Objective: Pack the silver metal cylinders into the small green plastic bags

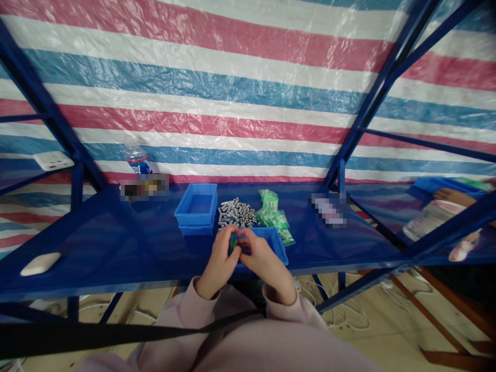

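Both of my hands meet above the near edge of the table, in front of a pile of small metal cylinders (237, 213). My left hand (220, 256) is closed around a small green piece (232, 242), which looks like a green packet. Close beside it, my right hand (258, 253) has its fingers curled and thumb bent toward the same piece. What its fingertips hold, if anything, is hidden. Under the right hand sits a blue tray (279, 247), partly covered. Green plastic packets (273, 214) lie heaped just behind that tray.
Two stacked blue bins (196, 204) stand left of the metal pieces. Farther left are a bottle (139, 161) and a white object (41, 264). A blurred-out flat item (328, 210) lies to the right. Beyond the blue frame post (434, 240), another person's hand (453, 196) shows.
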`<move>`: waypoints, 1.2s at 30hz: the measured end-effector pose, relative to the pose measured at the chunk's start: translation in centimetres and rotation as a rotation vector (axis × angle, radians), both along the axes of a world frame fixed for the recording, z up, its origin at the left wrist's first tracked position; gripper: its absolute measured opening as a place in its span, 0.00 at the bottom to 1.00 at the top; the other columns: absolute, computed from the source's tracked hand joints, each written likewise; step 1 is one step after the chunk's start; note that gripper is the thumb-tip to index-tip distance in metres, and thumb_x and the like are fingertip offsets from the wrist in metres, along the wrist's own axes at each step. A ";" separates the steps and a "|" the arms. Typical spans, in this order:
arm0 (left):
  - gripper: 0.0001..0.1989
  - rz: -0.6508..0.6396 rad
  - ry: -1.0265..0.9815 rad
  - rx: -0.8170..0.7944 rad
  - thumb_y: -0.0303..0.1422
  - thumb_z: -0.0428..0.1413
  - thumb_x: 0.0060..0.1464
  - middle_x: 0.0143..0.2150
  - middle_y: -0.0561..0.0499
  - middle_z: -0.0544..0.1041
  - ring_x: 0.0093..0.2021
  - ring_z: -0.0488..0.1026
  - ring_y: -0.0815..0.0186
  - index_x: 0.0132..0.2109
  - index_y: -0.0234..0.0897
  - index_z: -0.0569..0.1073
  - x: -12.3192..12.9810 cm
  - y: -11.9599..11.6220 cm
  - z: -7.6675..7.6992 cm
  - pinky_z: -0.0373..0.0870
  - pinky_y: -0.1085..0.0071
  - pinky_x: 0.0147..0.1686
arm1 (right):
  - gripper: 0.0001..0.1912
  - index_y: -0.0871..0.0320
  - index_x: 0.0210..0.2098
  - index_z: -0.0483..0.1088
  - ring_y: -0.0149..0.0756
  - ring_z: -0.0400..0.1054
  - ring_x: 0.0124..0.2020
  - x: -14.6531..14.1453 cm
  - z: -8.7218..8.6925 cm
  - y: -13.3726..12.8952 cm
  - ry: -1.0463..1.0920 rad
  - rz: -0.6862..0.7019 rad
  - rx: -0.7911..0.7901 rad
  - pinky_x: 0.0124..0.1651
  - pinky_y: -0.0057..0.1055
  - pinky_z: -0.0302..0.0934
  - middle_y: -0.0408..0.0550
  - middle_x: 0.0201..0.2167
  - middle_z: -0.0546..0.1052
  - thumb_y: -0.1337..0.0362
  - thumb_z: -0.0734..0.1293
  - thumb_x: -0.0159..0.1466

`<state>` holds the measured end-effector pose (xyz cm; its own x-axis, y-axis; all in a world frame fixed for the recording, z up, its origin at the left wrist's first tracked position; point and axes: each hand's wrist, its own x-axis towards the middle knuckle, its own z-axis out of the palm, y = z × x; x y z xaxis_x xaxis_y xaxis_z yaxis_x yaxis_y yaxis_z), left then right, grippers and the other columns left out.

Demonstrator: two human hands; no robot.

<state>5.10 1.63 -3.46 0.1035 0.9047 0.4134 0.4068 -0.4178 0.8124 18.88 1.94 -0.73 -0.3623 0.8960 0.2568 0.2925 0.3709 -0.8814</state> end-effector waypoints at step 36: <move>0.16 0.016 0.133 0.028 0.28 0.54 0.51 0.55 0.44 0.65 0.58 0.62 0.58 0.47 0.40 0.60 0.1 -0.4 1.1 0.58 0.56 0.58 | 0.26 0.63 0.41 0.73 0.37 0.66 0.27 10.3 -3.7 4.1 0.098 -0.887 0.148 0.34 0.34 0.61 0.48 0.27 0.73 0.49 0.68 0.51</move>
<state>5.19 1.21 -2.41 0.1454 0.8948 0.4221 0.5171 -0.4325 0.7387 29.13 6.01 -4.47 0.4754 0.7909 0.3853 0.4516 0.1565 -0.8784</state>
